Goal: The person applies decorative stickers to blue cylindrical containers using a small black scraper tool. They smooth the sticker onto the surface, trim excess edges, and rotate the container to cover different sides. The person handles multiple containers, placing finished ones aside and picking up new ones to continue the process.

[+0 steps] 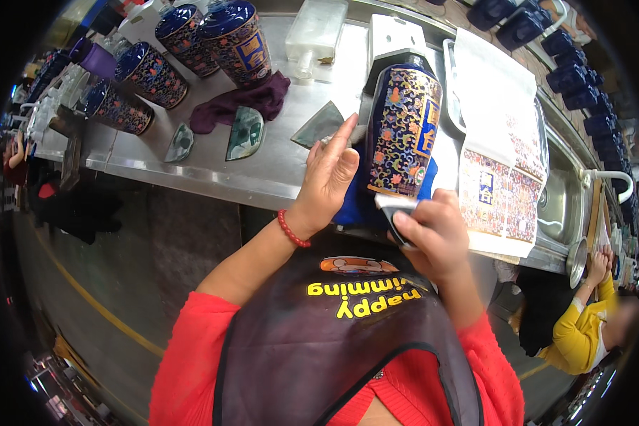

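A dark blue bottle point(405, 131) with a colourful floral pattern lies in front of me on a blue cloth point(353, 202). Its far end rests against a white box-like stand point(394, 35). My right hand point(437, 231) grips a small dark scraper point(397, 213) with a pale edge, held at the bottle's near end. Beside the bottle's left side is my left hand point(330, 170), fingers stretched out and holding nothing. Whether it touches the bottle is hard to see. Just beyond its fingertips lies a greenish, flat, angular piece point(319, 126).
Several finished-looking patterned bottles point(234, 42) stand at the left, near a purple cloth point(240, 105). Printed floral sheets point(500, 195) lie on the right, before a metal sink point(562, 206). A clear glass bottle point(316, 35) is at the back. Another person point(582, 326) works at far right.
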`<action>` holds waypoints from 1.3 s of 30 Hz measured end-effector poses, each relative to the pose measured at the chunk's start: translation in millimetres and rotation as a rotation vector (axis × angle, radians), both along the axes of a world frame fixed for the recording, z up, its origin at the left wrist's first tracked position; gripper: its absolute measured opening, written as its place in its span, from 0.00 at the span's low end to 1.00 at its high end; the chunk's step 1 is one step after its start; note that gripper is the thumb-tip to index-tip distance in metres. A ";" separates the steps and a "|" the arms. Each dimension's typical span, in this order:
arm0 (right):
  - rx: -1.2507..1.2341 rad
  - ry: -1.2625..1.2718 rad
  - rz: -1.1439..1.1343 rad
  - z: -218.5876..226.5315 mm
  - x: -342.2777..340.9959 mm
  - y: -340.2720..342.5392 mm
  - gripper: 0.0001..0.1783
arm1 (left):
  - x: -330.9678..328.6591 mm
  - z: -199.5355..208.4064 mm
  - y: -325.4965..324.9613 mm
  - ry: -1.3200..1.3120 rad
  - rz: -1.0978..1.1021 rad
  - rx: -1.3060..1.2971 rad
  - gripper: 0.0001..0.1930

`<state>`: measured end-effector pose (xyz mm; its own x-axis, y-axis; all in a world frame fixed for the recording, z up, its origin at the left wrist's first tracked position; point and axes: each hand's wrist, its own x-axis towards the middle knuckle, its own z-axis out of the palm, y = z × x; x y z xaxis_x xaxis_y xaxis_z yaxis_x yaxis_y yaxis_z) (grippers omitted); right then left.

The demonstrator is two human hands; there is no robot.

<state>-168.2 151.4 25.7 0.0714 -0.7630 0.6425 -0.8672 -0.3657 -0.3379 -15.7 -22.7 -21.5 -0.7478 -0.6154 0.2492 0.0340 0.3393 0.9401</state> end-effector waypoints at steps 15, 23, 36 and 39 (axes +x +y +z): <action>0.153 -0.961 -0.438 -10.4 4.5 -5.5 0.12 | -12.7 42.7 48.1 -0.161 0.005 -0.780 0.47; 0.145 -0.945 -0.419 -7.7 6.1 -7.3 0.15 | -8.4 46.8 21.7 -0.136 0.079 -0.586 0.53; 0.240 -0.929 -0.457 -13.4 0.3 -4.3 0.14 | -45.2 46.1 -17.2 -0.072 0.019 -0.481 0.52; 0.250 -0.930 -0.443 -13.3 -0.9 -4.2 0.14 | -53.5 46.6 -17.5 -0.049 0.090 -0.604 0.48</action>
